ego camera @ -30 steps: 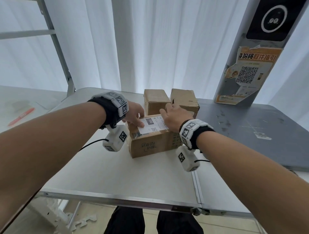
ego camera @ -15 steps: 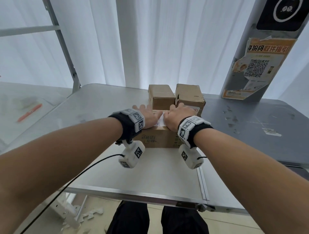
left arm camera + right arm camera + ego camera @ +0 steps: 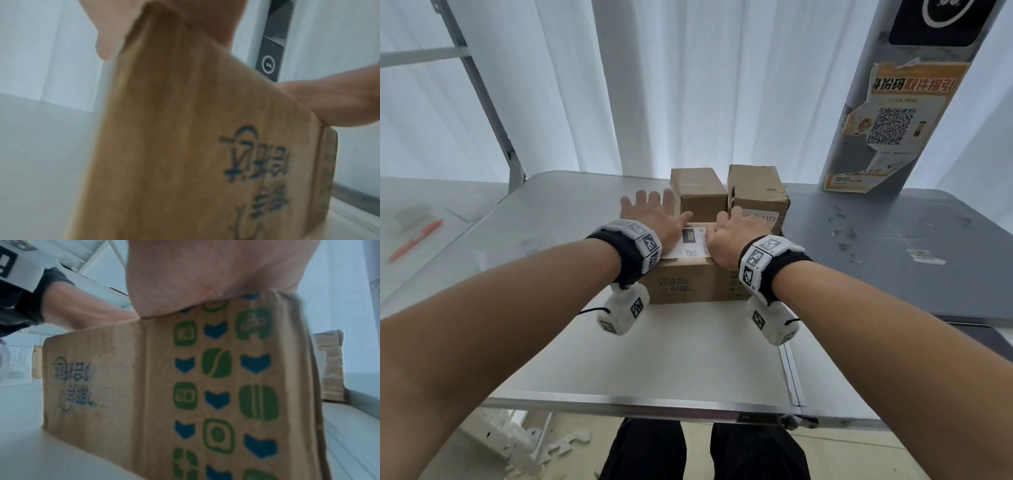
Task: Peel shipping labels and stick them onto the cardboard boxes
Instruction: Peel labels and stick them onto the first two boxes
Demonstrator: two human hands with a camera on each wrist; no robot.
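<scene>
1. Head view: a printed cardboard box (image 3: 690, 284) sits on the white table (image 3: 654, 363), with a white shipping label (image 3: 693, 244) flat on its top face. The left hand (image 3: 654, 219) lies palm-down on the label's left part, fingers straight and spread, reaching past the box's far-left edge. The right hand (image 3: 736, 236) presses on the label's right part; its fingers bend over the box's far edge and their tips are hidden, so whether they grip cannot be told. Only this view shows two plain cardboard boxes behind: a left one (image 3: 697, 195) and a right one (image 3: 756, 192), side by side, just beyond the printed box. It alone also shows an orange pen (image 3: 416, 240) far left on a neighbouring surface, a grey pillar with an orange poster (image 3: 897, 126) and white curtains (image 3: 688, 85).

2. Left wrist view: blurred. The printed box (image 3: 195, 146) fills the frame, its dark printing seen close. The left hand's palm (image 3: 115, 26) rests on the top edge with a thin white label edge (image 3: 102, 87) beneath it; its fingers are out of sight. The right hand (image 3: 329, 104) rests on the box's far corner.

3. Right wrist view: only here do green and blue icons on the printed box's (image 3: 185, 386) end face show. The right hand's heel (image 3: 205, 280) bears on the top edge; its fingers are hidden. The left wrist with its black strap (image 3: 24, 305) lies across the top at left.
</scene>
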